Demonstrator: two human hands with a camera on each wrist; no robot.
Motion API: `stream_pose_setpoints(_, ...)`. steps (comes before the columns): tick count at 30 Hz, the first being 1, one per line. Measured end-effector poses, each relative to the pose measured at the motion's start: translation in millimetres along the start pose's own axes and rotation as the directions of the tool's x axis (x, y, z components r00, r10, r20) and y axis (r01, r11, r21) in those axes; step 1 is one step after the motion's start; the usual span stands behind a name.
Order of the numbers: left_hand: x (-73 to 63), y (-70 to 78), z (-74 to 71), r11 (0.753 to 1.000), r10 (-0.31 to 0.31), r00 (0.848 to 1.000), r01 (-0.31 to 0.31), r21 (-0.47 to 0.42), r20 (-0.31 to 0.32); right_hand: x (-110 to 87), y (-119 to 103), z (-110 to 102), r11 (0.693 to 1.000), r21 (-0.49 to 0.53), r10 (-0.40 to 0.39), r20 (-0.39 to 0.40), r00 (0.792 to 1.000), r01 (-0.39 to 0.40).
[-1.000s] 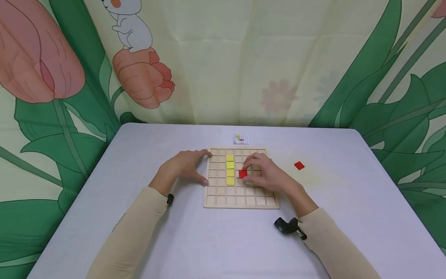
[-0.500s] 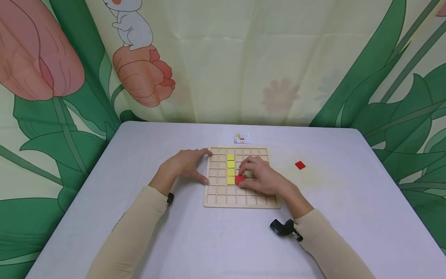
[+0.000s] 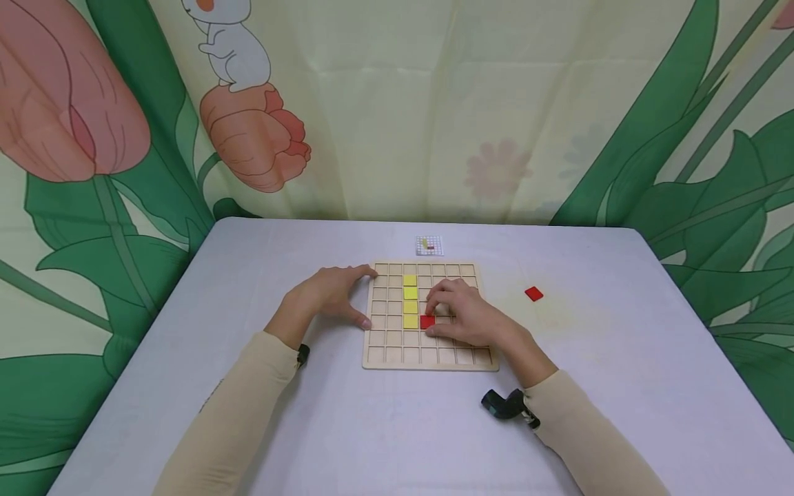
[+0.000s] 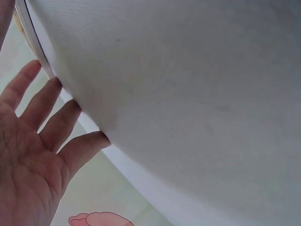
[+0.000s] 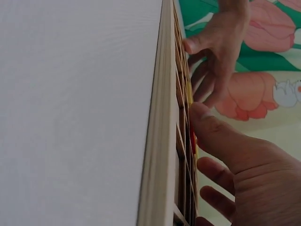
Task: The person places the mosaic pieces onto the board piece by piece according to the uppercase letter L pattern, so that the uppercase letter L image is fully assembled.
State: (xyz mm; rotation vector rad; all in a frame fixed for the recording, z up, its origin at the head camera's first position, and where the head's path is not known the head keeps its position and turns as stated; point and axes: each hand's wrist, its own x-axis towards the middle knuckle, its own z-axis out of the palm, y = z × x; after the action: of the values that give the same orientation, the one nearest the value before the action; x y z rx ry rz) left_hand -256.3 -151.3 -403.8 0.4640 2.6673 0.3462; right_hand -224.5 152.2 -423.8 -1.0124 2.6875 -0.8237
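Observation:
On the table lies a wooden grid board [image 3: 397, 356], with a column of several yellow square tiles [image 3: 410, 293]. A red square tile [image 3: 427, 322] is in the cell just right of the lowest yellow one. My right hand [image 3: 462, 313] has its thumb and fingertips at that red tile's edges. In the right wrist view, the red tile [image 5: 193, 139] shows as a thin strip beside the thumb. My left hand [image 3: 329, 295] steadies the board's left edge, thumb and forefinger spread apart; in the left wrist view its fingers [image 4: 63, 123] are extended.
A second red tile [image 3: 533, 294] lies on the white tablecloth right of the board. Behind the board is a small card [image 3: 429, 246] printed with a coloured grid pattern. A curtain [image 3: 403, 110] with printed flowers hangs beyond the table's far edge.
My right hand has moved the red tile left and nearer, from over the grid to the cell beside the lowest yellow tile, where it now lies square. The left hand stays in place.

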Motion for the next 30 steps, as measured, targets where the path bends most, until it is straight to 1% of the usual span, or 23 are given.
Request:
stream_pose_setpoints(9,-1.0,1.7,-0.9,1.000,0.018,1.000,-0.018,0.007,-0.005,-4.5,0.0,-8.2,1.000,0.002,0.006,0.011,1.000,-0.006)
stream_pose_setpoints(15,-1.2,2.2,-1.2,1.000,-0.001,1.000,0.001,0.002,0.002,-7.3,2.3,-15.3,0.999,0.011,0.037,0.011,0.999,-0.037)
stream_pose_setpoints(19,-1.1,1.2,-1.1,1.000,-0.001,1.000,0.001,0.000,0.001,-9.7,4.8,-22.4,0.999,0.028,0.037,-0.017,0.999,-0.037)
stream_pose_setpoints(24,0.2,0.0,-0.5,1.000,0.004,1.000,-0.004,0.002,-0.006,-14.0,10.2,-28.2,0.999,0.032,0.015,-0.051,0.999,-0.014)
stream_pose_setpoints(30,0.4,-0.9,1.2,1.000,0.014,1.000,-0.014,0.003,-0.009,-20.6,16.8,-32.4,0.999,-0.007,0.032,-0.061,0.998,-0.033)
